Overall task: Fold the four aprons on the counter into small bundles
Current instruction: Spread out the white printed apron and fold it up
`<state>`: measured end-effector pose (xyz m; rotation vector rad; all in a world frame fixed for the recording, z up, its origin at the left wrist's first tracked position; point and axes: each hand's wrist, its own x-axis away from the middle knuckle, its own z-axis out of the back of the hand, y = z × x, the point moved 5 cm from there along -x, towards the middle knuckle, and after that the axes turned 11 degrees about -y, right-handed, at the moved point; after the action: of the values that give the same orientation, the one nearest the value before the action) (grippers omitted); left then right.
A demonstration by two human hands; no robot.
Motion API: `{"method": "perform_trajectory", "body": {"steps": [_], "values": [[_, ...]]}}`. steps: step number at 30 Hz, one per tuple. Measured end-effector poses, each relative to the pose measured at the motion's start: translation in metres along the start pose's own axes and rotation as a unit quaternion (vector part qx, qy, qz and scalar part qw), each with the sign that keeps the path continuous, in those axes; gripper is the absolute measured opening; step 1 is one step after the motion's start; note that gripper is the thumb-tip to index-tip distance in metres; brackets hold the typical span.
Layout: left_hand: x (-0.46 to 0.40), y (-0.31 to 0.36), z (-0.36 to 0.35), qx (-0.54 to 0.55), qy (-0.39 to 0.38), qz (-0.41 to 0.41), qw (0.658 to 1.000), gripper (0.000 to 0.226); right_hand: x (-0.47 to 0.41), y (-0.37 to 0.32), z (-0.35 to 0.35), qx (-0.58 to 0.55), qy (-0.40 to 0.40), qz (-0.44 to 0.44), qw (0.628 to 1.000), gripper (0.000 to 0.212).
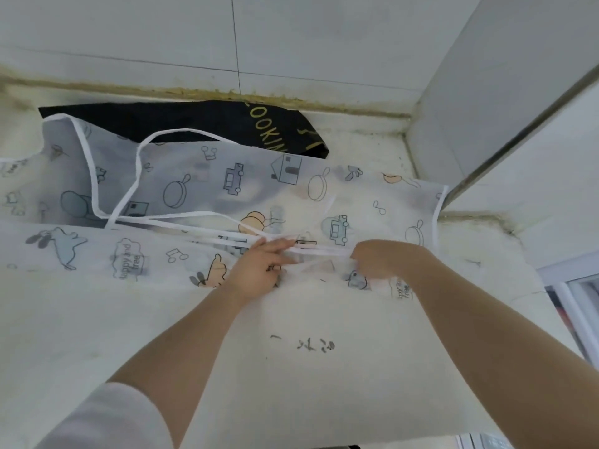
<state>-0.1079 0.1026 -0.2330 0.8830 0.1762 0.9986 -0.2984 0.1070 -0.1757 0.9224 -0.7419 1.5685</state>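
Note:
A translucent white apron (pixel 201 189) printed with cartoon pans, cars and houses lies spread across the counter (pixel 291 367). Its white tie straps (pixel 136 176) loop over the cloth and run toward my hands. My left hand (pixel 259 270) lies on the apron's near edge with fingers stretched along the straps. My right hand (pixel 379 259) is curled and grips the straps and the apron's edge. A black apron (pixel 210 121) with gold lettering lies behind, partly covered by the printed one.
A tiled wall (pixel 291 37) with a stained seam borders the counter at the back. A white wall panel (pixel 502 102) closes off the right side. Dark scribbles (pixel 314 345) mark the counter near me. The counter's right edge drops off at the lower right.

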Motion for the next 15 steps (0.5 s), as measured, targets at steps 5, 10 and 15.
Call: {"method": "perform_trajectory", "body": {"steps": [5,10,15], "values": [[-0.006,-0.006,0.008,0.102,-0.036,0.063,0.992,0.039,-0.01,0.002,0.016,0.061,0.064,-0.066,0.994,0.013],[-0.018,0.003,0.016,0.087,-0.035,0.139,0.986,0.024,-0.017,0.014,0.008,0.092,0.159,-0.091,0.979,0.023],[-0.034,0.038,0.012,-0.242,-0.019,0.153,0.958,0.052,-0.012,0.041,-0.007,-0.096,0.179,-0.068,0.977,0.031]]}}
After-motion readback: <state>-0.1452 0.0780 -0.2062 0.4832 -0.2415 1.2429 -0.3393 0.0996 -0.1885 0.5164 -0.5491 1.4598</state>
